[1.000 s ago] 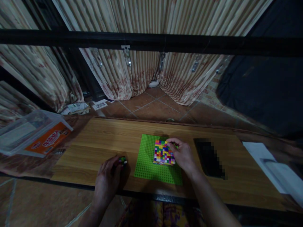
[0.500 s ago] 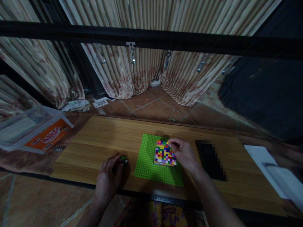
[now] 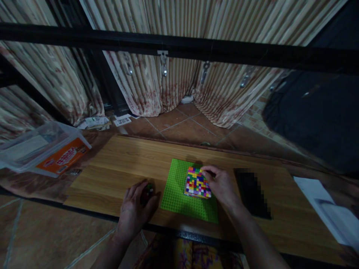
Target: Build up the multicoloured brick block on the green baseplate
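A square block built of many-coloured toy bricks sits on a green studded baseplate. My right hand reaches over the block's far right corner. Its thumb and index finger are pinched on a small yellow toy brick at the block's top edge; whether that brick is joined to the block I cannot tell. Left of the baseplate, my left hand curls low over the table, its fingers and thumb around a few small loose toy bricks, some green and white. The palm hides part of them.
The wooden table runs across the view. A dark blurred-out flat rectangle lies right of the baseplate, with white paper farther right. A clear plastic box with an orange label stands at the left. A black bar and curtains lie beyond.
The view has shifted slightly, moving the scene a little to the right. My left thumb has spread farther from the fingers around the loose bricks. My right hand stays at the block's corner.
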`<action>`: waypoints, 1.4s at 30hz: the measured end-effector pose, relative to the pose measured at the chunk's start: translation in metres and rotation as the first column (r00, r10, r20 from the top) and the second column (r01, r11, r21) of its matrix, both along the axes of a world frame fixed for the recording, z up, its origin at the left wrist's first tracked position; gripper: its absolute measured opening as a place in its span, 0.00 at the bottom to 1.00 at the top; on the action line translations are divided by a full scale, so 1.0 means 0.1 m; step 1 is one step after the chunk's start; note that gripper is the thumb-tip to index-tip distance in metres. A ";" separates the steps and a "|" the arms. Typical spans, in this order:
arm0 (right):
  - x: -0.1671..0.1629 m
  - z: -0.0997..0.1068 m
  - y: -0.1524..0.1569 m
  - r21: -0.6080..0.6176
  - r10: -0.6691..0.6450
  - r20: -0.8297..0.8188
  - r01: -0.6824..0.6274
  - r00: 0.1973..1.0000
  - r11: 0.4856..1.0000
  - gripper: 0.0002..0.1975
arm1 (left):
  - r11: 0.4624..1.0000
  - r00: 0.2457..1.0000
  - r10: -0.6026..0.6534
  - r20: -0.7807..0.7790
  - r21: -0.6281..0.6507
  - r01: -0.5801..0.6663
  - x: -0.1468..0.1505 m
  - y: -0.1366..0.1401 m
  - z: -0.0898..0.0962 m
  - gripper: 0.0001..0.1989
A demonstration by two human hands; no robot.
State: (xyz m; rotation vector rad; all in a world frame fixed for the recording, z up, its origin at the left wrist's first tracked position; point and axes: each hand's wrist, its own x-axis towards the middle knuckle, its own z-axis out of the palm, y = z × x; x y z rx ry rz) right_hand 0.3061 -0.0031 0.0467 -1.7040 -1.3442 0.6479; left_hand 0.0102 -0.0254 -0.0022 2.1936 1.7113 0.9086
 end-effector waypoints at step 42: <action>-0.93 0.14 -0.44 0.138 0.235 0.302 -0.286 0.924 0.948 0.10 | 0.996 0.996 -0.063 0.069 0.072 0.058 0.20 0.01 0.01 0.19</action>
